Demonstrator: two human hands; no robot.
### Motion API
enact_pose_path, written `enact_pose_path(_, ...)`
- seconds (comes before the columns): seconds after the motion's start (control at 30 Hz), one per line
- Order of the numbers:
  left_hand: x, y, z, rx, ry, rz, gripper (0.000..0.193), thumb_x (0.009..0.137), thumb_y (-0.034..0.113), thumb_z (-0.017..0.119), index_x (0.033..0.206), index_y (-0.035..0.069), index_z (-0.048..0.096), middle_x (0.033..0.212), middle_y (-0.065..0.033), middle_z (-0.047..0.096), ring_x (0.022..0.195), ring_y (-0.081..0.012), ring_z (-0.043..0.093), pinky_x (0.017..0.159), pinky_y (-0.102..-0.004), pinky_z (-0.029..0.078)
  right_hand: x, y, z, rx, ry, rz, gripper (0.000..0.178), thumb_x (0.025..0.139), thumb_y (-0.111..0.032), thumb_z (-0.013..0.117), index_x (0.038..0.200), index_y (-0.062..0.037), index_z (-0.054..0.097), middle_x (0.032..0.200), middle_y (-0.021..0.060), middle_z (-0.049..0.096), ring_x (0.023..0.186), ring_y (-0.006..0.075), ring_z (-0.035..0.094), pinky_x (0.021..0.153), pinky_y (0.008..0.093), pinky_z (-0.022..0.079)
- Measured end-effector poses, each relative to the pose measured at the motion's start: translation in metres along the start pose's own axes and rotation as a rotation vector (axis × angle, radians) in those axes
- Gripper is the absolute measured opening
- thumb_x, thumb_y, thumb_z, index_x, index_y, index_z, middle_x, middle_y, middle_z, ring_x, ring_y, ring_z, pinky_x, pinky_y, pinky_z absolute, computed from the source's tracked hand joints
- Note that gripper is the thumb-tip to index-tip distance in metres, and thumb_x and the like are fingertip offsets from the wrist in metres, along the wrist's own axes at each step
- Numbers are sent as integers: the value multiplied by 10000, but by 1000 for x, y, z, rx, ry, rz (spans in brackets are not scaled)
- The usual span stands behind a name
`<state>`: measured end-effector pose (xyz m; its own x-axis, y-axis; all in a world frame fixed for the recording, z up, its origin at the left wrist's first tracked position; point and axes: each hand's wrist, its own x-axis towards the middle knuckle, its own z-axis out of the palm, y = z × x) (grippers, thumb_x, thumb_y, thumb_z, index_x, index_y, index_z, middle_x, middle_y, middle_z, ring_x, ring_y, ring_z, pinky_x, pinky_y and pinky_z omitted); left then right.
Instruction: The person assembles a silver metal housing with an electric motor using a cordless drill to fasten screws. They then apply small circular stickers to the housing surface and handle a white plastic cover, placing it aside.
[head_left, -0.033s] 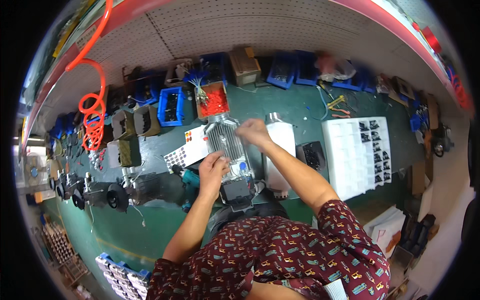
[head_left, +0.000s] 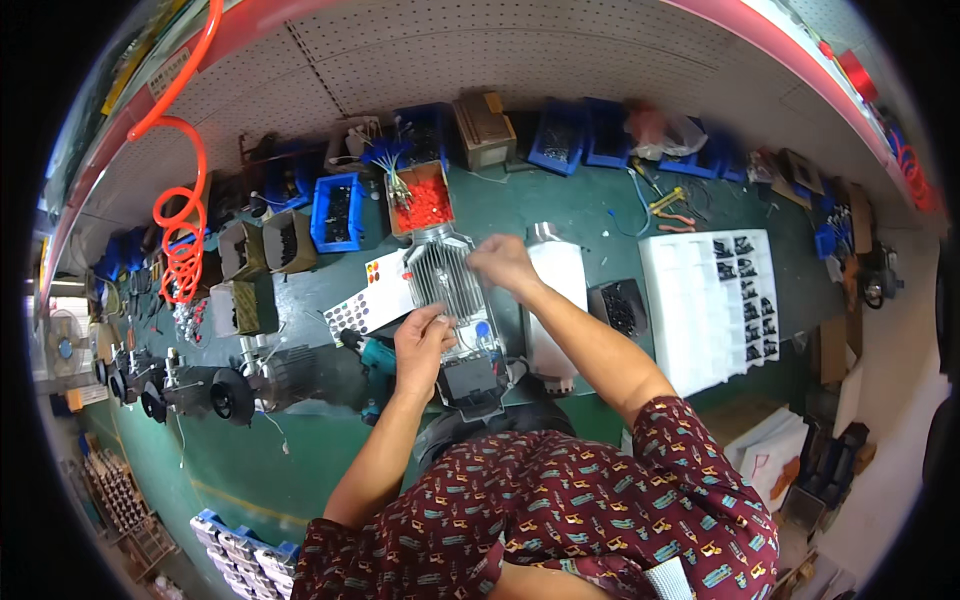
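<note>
In front of me lies a grey finned metal motor (head_left: 436, 262), its far end close to an orange-red parts box. An open terminal box with a blue round piece (head_left: 482, 329) sits on its near part, and a black block (head_left: 470, 384) is at the end closest to me. My left hand (head_left: 421, 348) is over the motor's left side, thumb and fingers pinched together. Above the right edge of the fins, my right hand (head_left: 506, 268) is closed, fingertips pointing left. Whatever either pinch holds is too small or hidden to make out.
White sticker sheets (head_left: 350, 316) and a teal power drill (head_left: 377, 355) lie left of the motor. Right of it are a white-covered cylinder (head_left: 556, 300), a black parts bin (head_left: 620, 310) and a white foam tray (head_left: 690, 300). A red coiled hose (head_left: 180, 255) hangs at left.
</note>
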<state>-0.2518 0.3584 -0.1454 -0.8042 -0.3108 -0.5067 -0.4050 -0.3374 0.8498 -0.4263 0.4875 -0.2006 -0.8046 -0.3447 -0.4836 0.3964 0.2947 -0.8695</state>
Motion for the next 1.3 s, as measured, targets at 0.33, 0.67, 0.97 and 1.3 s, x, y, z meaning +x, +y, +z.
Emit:
enact_pose_path(0.33, -48, -17, 55, 189, -562, -178, 385, 1021, 162, 576, 1355, -28, 582, 1215, -125, 684, 1104, -164, 650, 936, -314, 548, 61, 47, -131, -504, 153, -413, 325, 914, -232, 682, 1121, 17, 714, 909, 109, 752, 756, 182, 695, 715, 331, 566)
enact_pose_path(0.67, -73, -190, 93, 78, -334, -758, 520, 991, 333, 650, 1351, -24, 537, 1281, -183, 603, 1137, -263, 609, 967, -418, 550, 121, 82, -170, -877, -97, -327, 304, 941, -108, 606, 1214, -8, 695, 1059, 200, 746, 982, 303, 725, 901, 372, 555)
enact_pose_path(0.97, -71, -279, 140, -637, 191, -735, 428, 967, 247, 708, 1245, -34, 543, 1230, -210, 590, 1123, -312, 622, 976, -461, 573, 127, 80, -179, -907, -96, -374, 184, 919, -173, 621, 1006, -53, 731, 994, 158, 748, 942, 331, 712, 857, 420, 550)
enact_pose_path(1.3, -151, -162, 141, -534, 112, -461, 213, 990, 163, 667, 1120, 0, 623, 985, -61, 654, 895, -155, 660, 886, -335, 585, 55, -1, -219, -316, -80, -428, 124, 933, -128, 675, 935, -5, 686, 793, 14, 659, 705, 95, 570, 655, 274, 479)
